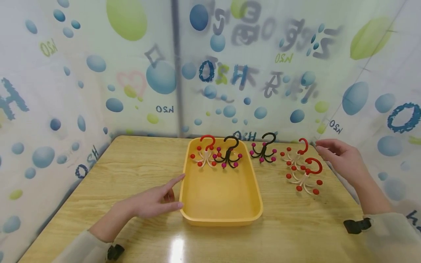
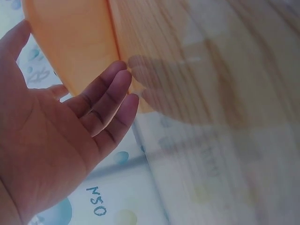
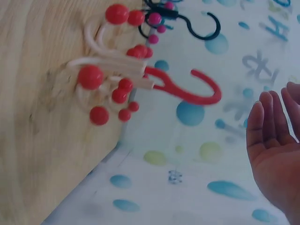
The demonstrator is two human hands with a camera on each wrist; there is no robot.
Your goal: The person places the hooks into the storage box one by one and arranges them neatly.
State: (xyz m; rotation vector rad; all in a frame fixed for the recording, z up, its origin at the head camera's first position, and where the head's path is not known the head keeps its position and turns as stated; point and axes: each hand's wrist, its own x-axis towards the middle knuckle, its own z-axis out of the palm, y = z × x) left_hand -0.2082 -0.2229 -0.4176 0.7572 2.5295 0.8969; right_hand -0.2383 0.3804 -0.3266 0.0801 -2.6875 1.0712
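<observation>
A yellow tray (image 1: 220,199) stands on the table. My left hand (image 1: 152,201) is at its left side, thumb and index finger extended to the rim, the other fingers loosely bent; its palm shows in the left wrist view. Inside the tray, at the far end, stand a white claw-like hook rack (image 1: 206,155) with a red hook and red balls and a black one (image 1: 228,155) with magenta balls. My right hand (image 1: 342,159) hovers holding nothing, just right of two red-and-white hook racks (image 1: 306,179) on the table. The right wrist view shows its fingers (image 3: 268,117) apart from them.
Another black hook rack (image 1: 264,151) with magenta balls stands on the table just right of the tray. The wooden table (image 1: 131,164) meets a wall covering (image 1: 138,117) printed with bubbles at the back, with similar walls on both sides.
</observation>
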